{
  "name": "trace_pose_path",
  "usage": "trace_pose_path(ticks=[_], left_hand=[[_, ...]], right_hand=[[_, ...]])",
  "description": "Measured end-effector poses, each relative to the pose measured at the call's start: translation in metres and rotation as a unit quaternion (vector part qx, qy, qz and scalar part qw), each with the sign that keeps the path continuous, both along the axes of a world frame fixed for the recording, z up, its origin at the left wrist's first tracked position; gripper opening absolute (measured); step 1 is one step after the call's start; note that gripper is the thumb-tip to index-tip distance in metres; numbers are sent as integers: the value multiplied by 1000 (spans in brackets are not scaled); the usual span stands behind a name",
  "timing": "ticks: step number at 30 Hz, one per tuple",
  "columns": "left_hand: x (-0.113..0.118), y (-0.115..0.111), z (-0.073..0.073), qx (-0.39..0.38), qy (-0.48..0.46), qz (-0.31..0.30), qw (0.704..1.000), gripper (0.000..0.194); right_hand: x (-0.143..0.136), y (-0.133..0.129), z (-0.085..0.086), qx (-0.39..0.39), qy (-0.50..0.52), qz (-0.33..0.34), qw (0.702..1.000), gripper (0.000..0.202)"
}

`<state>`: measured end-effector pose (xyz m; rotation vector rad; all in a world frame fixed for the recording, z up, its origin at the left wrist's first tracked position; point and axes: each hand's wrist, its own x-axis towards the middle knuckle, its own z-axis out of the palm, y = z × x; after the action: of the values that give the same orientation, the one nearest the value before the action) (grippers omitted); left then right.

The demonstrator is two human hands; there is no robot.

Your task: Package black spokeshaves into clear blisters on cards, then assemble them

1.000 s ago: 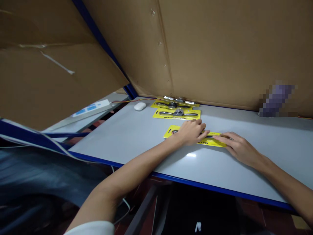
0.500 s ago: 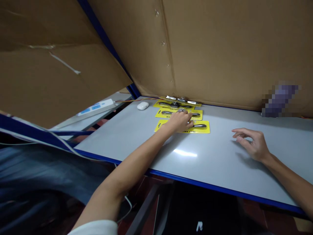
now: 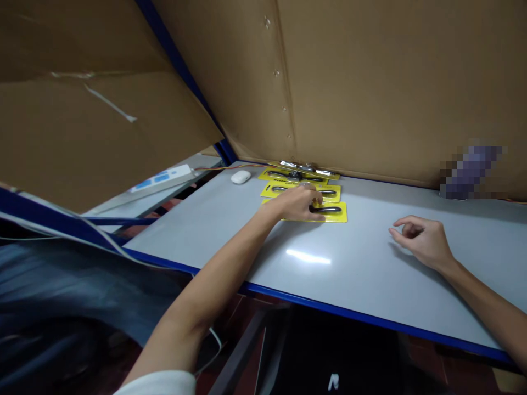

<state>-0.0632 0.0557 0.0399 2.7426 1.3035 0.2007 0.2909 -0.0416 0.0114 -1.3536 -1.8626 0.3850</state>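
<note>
Several yellow cards with dark-handled tools lie in a column at the back middle of the grey table. My left hand (image 3: 302, 202) is closed on the nearest yellow card (image 3: 340, 214), its fingers and thumb around the middle of the tool. Just behind it lies another yellow card (image 3: 336, 198), partly covered by my fingers. Further back are more cards (image 3: 267, 174), the last leaning by the cardboard wall. My right hand (image 3: 426, 241) hovers low over the table to the right, thumb and fingers apart and curved, holding nothing.
A white rounded case (image 3: 241, 176) sits left of the cards. Beyond the table's left edge is a white power strip (image 3: 164, 178). A pixelated purple object (image 3: 471, 173) stands at the back right. Cardboard walls (image 3: 370, 82) rise behind and at left.
The nearest card has shifted slightly left and back under my left hand, whose thumb now lies along its front edge. My right thumb and fingers have curved into a rounder shape.
</note>
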Motion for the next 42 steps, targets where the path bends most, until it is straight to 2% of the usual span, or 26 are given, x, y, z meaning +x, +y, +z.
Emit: trace_pose_path(ticks=[4,6,9,13,15,18,22,24,27,30,33,38,42], left_hand=[[-3,4,-2,-8,-24,-54,998,25],[2,3,-5,-4,-35,-66,997,23],[23,-9,-12,13,-62,-92,994,26],[63,-36,-20,18,-133,-199,971,37],[72,-42,-22,41,-146,-211,966,42],[66,-34,-21,71,-134,-146,978,46],[40,-11,-19,60,-104,-17,993,44],[32,-4,-18,34,-98,10,995,45],[29,-1,-17,-9,-91,21,996,44],[30,-2,-15,-24,-95,28,995,41],[30,-3,-15,-22,-90,21,995,38],[31,-4,-18,-17,-54,5,998,31],[35,-6,-22,-8,-48,-1,999,34]], right_hand=[[1,0,1,-29,27,15,999,25],[0,1,0,-28,10,13,999,27],[-4,4,-2,-17,-38,23,999,28],[-3,6,-3,6,-91,17,996,28],[-1,4,-1,6,-96,9,995,26],[0,0,5,0,-86,53,995,24],[-9,-11,16,0,-123,181,976,20],[-14,-17,20,-27,-169,208,963,31],[-18,-22,21,-64,-212,211,952,44],[-12,-19,19,-68,-215,211,951,37],[1,-11,17,-50,-222,204,952,41],[16,-1,14,9,-252,163,954,54],[11,-1,5,-17,-230,116,966,58]])
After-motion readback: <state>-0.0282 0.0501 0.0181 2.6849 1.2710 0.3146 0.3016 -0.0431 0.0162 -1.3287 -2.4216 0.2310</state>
